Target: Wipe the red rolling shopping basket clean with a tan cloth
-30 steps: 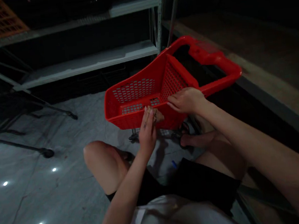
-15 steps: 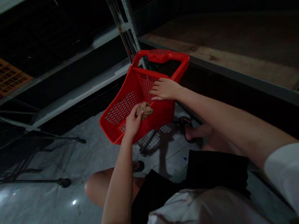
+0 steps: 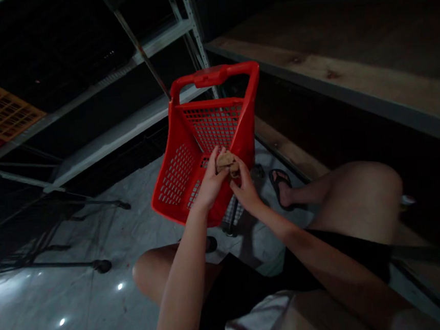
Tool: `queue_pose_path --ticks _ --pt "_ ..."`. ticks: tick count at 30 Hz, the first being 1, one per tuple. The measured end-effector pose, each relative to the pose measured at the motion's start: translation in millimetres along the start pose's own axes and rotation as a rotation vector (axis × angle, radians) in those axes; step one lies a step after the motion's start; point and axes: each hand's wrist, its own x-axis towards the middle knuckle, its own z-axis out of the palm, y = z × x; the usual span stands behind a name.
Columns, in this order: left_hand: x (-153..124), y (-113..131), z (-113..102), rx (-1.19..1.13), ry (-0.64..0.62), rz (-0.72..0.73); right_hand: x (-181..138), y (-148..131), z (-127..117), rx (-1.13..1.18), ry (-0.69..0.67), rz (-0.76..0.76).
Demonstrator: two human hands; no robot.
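Observation:
A crumpled brown cloth [image 3: 225, 159] is bunched between my two hands, over the near right side of a red plastic shopping basket [image 3: 251, 131] with a tall handle. My left hand [image 3: 211, 183] grips the cloth from the left, thumb on the near side. From the right, my right hand [image 3: 247, 187] has its fingers closed on the cloth's edge. Parts of the cloth are covered by my fingers. Below the hands, the inside of the basket shows its perforated walls and floor.
A metal shelf rack [image 3: 89, 166] stands behind and to the left, with a yellow crate [image 3: 1, 104] on it. A wooden shelf [image 3: 312, 69] runs along the right. A dark wheeled frame [image 3: 70, 265] is on the tiled floor [image 3: 102, 319] at left.
My right hand has left the basket's back wall and now holds the cloth with my left. The basket has turned, its handle swinging left, and my right knee has come into view.

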Motion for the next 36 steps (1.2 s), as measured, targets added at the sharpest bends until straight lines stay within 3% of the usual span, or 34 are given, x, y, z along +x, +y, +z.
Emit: queue_pose_path --ticks 3,6,9,12,15,21,24,27,32,36 --pt "-30 3 5 0.288 -0.021 -0.021 19 -3 -14 -0.053 0.093 0.020" --pt "-71 7 15 0.596 0.012 -0.183 58 4 -40 -0.181 0.205 0.057" --pt "-99 13 25 0.740 0.012 -0.284 101 18 -61 -0.361 0.366 0.132" --pt "-102 17 31 0.754 0.015 -0.276 126 28 -59 -0.466 0.265 0.120" --pt "-94 15 32 0.741 0.023 -0.268 113 25 -39 -0.383 0.124 0.061" --pt "-79 6 15 0.701 0.075 -0.274 2 -4 -4 -0.087 -0.023 0.105" --pt "-76 3 4 0.665 0.083 -0.331 -33 -12 7 0.002 -0.031 0.124" --pt "-77 1 -2 0.601 0.089 -0.304 -21 4 12 -0.008 0.006 0.157" --pt "-80 2 -2 0.541 0.082 -0.305 55 56 14 -0.169 0.222 0.262" --pt "-78 7 1 0.545 0.088 -0.348 70 65 15 -0.118 0.193 0.242"
